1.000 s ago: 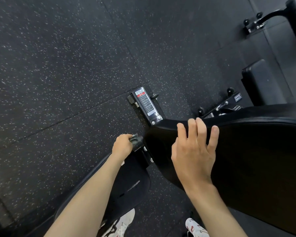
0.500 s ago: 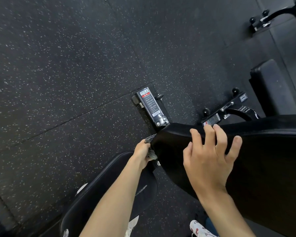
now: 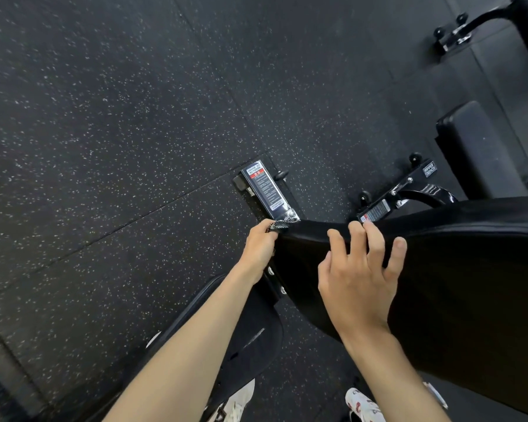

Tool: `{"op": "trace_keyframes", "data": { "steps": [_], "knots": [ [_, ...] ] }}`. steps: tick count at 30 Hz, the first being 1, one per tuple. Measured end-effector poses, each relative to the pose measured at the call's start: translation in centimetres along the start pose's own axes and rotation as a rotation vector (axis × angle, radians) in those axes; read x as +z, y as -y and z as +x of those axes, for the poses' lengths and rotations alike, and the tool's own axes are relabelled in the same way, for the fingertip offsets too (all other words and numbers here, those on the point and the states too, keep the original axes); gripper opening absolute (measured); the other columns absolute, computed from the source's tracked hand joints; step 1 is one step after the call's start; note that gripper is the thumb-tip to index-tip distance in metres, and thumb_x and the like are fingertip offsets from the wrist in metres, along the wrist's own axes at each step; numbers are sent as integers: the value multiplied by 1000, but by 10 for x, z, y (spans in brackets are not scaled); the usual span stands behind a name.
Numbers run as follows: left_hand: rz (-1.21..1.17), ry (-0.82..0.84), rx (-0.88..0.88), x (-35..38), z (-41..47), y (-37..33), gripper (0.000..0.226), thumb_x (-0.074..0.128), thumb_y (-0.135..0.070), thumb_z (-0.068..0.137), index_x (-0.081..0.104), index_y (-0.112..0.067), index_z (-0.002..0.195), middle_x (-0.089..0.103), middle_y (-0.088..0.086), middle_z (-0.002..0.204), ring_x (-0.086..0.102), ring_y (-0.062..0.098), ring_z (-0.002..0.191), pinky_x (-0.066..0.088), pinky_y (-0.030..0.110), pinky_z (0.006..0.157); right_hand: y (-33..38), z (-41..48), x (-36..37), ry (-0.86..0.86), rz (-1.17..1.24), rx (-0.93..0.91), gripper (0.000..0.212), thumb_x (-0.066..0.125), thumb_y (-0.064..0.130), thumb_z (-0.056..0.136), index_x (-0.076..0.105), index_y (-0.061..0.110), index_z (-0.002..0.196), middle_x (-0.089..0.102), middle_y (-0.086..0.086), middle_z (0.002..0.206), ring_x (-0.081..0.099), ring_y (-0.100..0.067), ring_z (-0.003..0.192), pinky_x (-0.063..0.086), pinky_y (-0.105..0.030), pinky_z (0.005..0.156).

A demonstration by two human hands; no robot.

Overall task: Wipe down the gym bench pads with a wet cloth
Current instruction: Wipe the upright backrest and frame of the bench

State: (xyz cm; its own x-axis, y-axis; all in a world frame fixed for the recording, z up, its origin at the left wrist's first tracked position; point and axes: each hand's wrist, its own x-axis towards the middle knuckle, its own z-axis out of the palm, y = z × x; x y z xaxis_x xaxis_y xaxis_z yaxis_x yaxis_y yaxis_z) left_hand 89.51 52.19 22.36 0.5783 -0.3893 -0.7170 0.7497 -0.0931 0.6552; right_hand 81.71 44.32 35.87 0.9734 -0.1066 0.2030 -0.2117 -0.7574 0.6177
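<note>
Speckled black rubber floor (image 3: 104, 132), white patterned sneakers (image 3: 360, 402), warning label (image 3: 265, 190) on floor-level frame.

We see dim, even light and soft shadows. Beyond our left hand (image 3: 258, 248) the label plate (image 3: 267, 190) glints, and the cloth (image 3: 279, 225) it grips looks sharp. The pad (image 3: 470, 284) under our right hand (image 3: 360, 278) sinks into black. Left of the hands, seams in the floor (image 3: 73, 147) bow.
</note>
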Motion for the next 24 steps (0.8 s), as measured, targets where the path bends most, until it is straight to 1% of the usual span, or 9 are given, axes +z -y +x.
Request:
{"op": "trace_keyframes", "data": {
  "steps": [5, 8, 10, 11, 13, 16, 18, 21, 24],
  "knots": [
    [75, 8, 103, 5, -13, -19, 31, 40, -4, 90, 62, -23, 99, 63, 5, 104, 57, 20, 90, 48, 40, 83, -1, 1, -3, 27, 6, -7, 29, 64, 19, 78, 67, 16, 106, 60, -10, 118, 37, -27, 123, 6, -44, 112],
    [64, 83, 234, 5, -32, -32, 31, 43, -2, 92, 64, -21, 103, 63, -2, 106, 57, 14, 95, 47, 31, 85, -1, 0, -4, 41, 2, -1, 28, 60, 19, 80, 66, 16, 107, 59, -9, 119, 36, -26, 125, 4, -44, 114],
    [-131, 203, 273, 0, -46, -42, 29, 44, 0, 94, 66, -16, 104, 68, -1, 102, 62, 13, 96, 50, 25, 84, -1, 1, -3, 45, 5, -2, 27, 59, 19, 81, 66, 16, 107, 59, -9, 119, 36, -26, 125, 3, -44, 114],
    [-245, 200, 251, -6, -50, -43, 29, 43, 0, 95, 66, -15, 104, 70, 1, 101, 64, 14, 96, 51, 26, 84, -1, 0, -4, 49, 9, -5, 28, 59, 18, 81, 66, 16, 107, 59, -9, 119, 36, -26, 124, 3, -44, 114],
    [-407, 29, 160, -19, -44, -34, 29, 41, 0, 95, 65, -12, 106, 70, 5, 102, 65, 16, 94, 52, 29, 83, -2, 0, -5, 50, 22, -10, 29, 62, 17, 79, 66, 15, 107, 59, -10, 118, 37, -27, 123, 4, -43, 114],
    [-354, -226, -12, -33, -22, -2, 28, 39, -2, 95, 62, -12, 107, 68, 10, 109, 63, 20, 92, 50, 36, 80, -4, 1, -6, 50, 30, -29, 30, 63, 16, 78, 66, 14, 108, 59, -12, 118, 37, -28, 123, 6, -44, 113],
    [-281, -245, -121, -28, -16, 16, 29, 37, -2, 94, 62, -13, 106, 68, 10, 106, 63, 22, 89, 51, 38, 78, -5, 1, -5, 52, 27, -39, 30, 62, 16, 78, 66, 13, 107, 58, -12, 119, 36, -28, 123, 5, -44, 112],
    [-298, -193, -229, -7, -13, 33, 35, 36, 2, 91, 65, -19, 94, 68, 11, 100, 65, 28, 90, 54, 44, 81, -5, 1, -5, 48, 25, -38, 30, 62, 16, 79, 66, 13, 109, 58, -12, 119, 36, -28, 123, 4, -43, 113],
    [-254, -276, -267, 7, -5, 39, 36, 37, 0, 88, 65, -21, 84, 69, 10, 98, 65, 32, 96, 56, 46, 84, -4, 1, -5, 52, 26, -38, 30, 59, 15, 79, 66, 12, 109, 58, -12, 119, 35, -28, 124, 1, -43, 114]
  ]
}}
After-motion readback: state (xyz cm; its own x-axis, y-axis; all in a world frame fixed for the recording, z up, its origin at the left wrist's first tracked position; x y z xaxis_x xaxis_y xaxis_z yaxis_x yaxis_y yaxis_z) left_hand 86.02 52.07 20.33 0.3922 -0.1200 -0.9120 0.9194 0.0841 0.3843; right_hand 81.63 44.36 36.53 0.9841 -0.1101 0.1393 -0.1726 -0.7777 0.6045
